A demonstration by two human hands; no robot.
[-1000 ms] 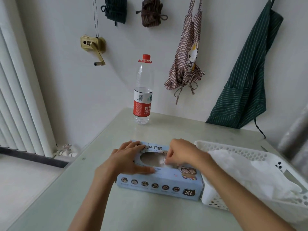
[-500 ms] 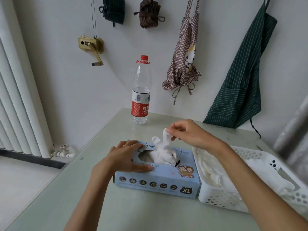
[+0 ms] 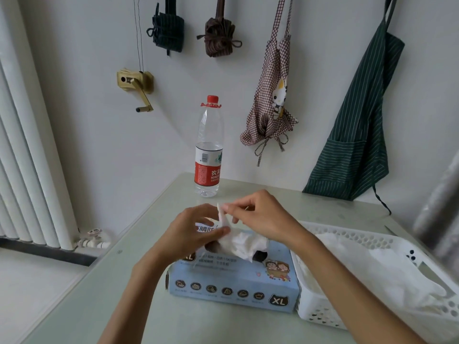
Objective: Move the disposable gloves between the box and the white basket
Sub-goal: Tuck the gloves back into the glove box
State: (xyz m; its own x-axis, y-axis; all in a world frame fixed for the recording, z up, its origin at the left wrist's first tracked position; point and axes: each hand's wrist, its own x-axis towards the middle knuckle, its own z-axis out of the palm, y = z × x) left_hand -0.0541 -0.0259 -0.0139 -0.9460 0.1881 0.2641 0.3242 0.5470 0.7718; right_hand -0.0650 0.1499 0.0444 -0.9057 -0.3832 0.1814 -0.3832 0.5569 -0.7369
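— What changed since half a second ago?

— Since then my left hand [image 3: 191,232] left the top of the light blue cardboard glove box [image 3: 233,281] and rose to the thin white disposable glove [image 3: 244,242]. Now its fingertips pinch the glove low, near the opening. My right hand [image 3: 258,217] pinches the upper tip of the same glove, a little higher and farther.

— Where is the glove lying?

— It comes out of the oval opening in the box top, half inside. Its long axis goes up and left, from the opening to my right fingers.

— And the target?

— The white perforated plastic basket [image 3: 352,238] stands touching the right end of the box, with white gloves already inside. I judge the right hand is nearer to it, so this hand should carry the glove to the right.
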